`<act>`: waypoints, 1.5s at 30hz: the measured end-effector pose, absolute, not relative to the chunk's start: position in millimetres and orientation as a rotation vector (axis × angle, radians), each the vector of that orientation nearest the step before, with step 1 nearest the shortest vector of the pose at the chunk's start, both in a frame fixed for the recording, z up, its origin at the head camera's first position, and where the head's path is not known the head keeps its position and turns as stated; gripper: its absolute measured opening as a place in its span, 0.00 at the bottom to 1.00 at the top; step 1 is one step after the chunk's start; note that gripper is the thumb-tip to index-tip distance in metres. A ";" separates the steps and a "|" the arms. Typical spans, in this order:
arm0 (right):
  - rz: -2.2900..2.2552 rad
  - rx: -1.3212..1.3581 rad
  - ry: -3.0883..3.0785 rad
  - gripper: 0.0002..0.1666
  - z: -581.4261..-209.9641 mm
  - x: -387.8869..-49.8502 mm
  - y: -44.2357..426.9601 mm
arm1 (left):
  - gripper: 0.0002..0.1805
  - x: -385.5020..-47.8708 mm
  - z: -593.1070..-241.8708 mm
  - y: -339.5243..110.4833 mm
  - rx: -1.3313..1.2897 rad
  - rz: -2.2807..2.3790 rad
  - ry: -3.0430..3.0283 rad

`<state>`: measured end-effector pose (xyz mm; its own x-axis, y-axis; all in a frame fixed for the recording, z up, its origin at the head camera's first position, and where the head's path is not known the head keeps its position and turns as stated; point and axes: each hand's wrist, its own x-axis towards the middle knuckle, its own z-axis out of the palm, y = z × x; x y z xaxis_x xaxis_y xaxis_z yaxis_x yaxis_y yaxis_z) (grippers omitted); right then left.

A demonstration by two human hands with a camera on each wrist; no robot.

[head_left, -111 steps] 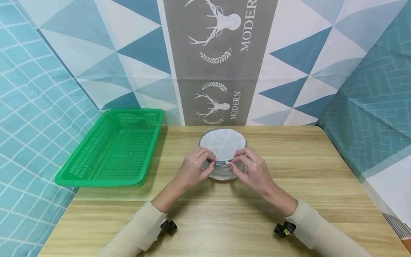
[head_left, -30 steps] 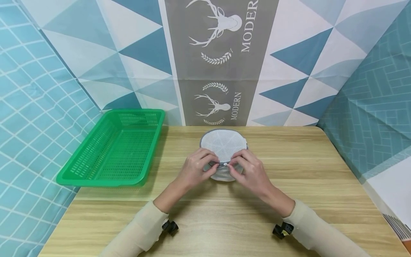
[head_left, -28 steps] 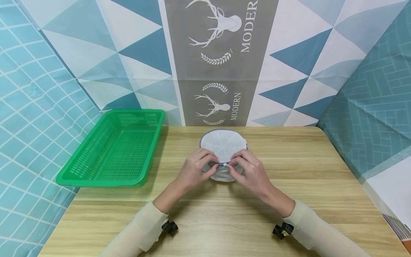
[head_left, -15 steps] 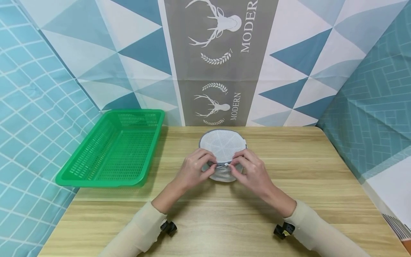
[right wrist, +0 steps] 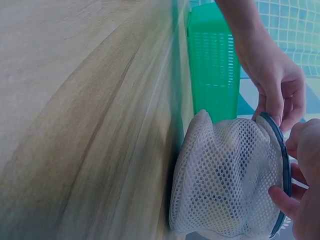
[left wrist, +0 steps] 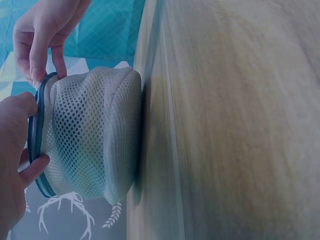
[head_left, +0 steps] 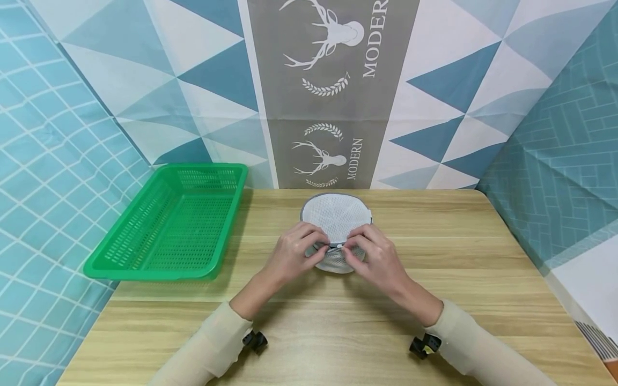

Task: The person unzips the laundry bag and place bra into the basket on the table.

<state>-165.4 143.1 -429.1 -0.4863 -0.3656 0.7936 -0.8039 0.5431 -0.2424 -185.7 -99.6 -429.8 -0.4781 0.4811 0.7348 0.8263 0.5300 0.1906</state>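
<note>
A round white mesh laundry bag point(head_left: 335, 217) with a dark grey zipped rim stands upright near the table's back edge. My left hand point(head_left: 298, 247) pinches the front of the rim between thumb and fingers. Close beside it, my right hand point(head_left: 379, 254) pinches the zip at a small white zipper pull point(head_left: 340, 246). In the left wrist view the bag point(left wrist: 92, 130) has bulging, creased mesh sides, and its base rests on the table. The right wrist view shows both hands at the rim of the bag point(right wrist: 225, 175). Whether anything lies inside cannot be made out.
A green plastic basket point(head_left: 224, 246) with perforated walls stands on the left of the wooden table point(head_left: 338, 332). A patterned wall covering point(head_left: 333, 96) rises right behind the table's back edge. Blue tiled sheets border both sides.
Over the last few seconds my hands have drawn slightly closer together at the rim. A white tab now shows at the bag's right edge. The basket has not moved.
</note>
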 end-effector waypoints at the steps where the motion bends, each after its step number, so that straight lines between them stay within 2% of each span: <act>1: 0.803 0.940 -2.082 0.09 -429.0 -165.2 143.1 | 0.02 -185.4 -429.6 -99.9 -1.054 -0.719 -2.148; 10: 0.802 0.925 -2.111 0.09 -428.0 -163.7 146.1 | 0.08 -184.3 -429.6 -103.0 -1.039 -0.724 -2.141; 18: 0.811 0.919 -2.108 0.09 -428.9 -163.8 147.1 | 0.06 -185.4 -431.4 -106.3 -1.023 -0.735 -2.157; 26: 0.802 0.937 -2.087 0.09 -430.7 -164.3 143.8 | 0.09 -184.9 -429.7 -100.5 -1.022 -0.663 -2.133; 34: 0.802 0.934 -2.097 0.09 -431.2 -164.1 142.8 | 0.03 -183.2 -429.6 -99.2 -1.009 -0.654 -2.182; 45: 0.811 0.922 -2.117 0.10 -429.2 -163.8 147.7 | 0.07 -184.8 -430.6 -103.3 -1.007 -0.664 -2.151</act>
<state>-163.8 147.7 -429.2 -0.5175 -0.3641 0.7744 -0.7883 0.5548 -0.2659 -184.8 -103.3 -430.6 -0.4837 0.4656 0.7411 0.8024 0.5741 0.1630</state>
